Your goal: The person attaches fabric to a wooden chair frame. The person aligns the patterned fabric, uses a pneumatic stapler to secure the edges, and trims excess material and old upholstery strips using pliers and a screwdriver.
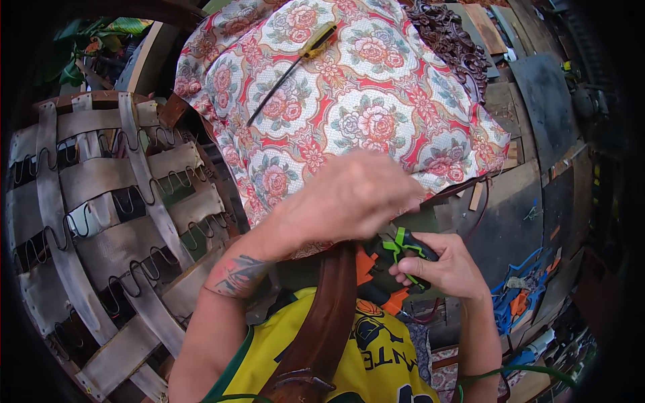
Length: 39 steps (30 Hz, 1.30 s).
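My right hand [443, 265] is wrapped round the handles of green and black pliers [411, 252], whose jaws point up toward the fabric's near edge. My left hand [366, 195] reaches across, its fingers curled in, over the near edge of a floral upholstery fabric [376, 121] in red and white. It is slightly blurred, and whatever its fingers may pinch is hidden. The fabric covers a broad padded piece. On top of it rests a screwdriver [318, 41] with a yellow and black handle and a long dark shaft. A curved wooden frame piece [339, 295] rises in front of my body.
At the left stands a seat frame with woven webbing straps [101, 228] and wavy metal springs. Carved dark wood [457, 43] borders the fabric's far right. An orange tool [396, 301] lies below the pliers. Blue straps [517, 289] and scraps lie on the boards at the right.
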Each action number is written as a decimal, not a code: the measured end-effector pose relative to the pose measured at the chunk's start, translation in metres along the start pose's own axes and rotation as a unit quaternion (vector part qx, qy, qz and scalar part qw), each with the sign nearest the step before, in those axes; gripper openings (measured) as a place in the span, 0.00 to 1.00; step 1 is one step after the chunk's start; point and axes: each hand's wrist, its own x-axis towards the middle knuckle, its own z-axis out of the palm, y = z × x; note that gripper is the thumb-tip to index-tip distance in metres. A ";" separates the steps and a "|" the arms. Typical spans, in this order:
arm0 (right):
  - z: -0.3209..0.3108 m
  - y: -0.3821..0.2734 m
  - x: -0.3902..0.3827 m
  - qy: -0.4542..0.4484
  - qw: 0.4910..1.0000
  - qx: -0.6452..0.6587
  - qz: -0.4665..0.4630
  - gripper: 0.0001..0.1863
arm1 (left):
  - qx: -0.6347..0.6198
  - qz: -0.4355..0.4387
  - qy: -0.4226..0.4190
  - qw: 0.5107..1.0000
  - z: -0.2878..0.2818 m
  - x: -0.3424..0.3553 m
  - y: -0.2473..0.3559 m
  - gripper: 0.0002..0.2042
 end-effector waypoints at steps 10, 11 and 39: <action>0.035 0.024 -0.005 0.017 0.989 0.142 0.022 0.19 | 0.337 -0.203 0.052 0.918 -0.038 -0.051 -0.095 0.26; 0.041 0.026 -0.003 0.029 0.988 0.147 0.025 0.17 | 0.321 -0.211 0.047 0.922 -0.031 -0.053 -0.088 0.26; 0.037 0.009 0.005 0.031 0.940 0.286 0.185 0.15 | -0.203 -0.567 0.166 0.781 0.051 -0.088 0.031 0.11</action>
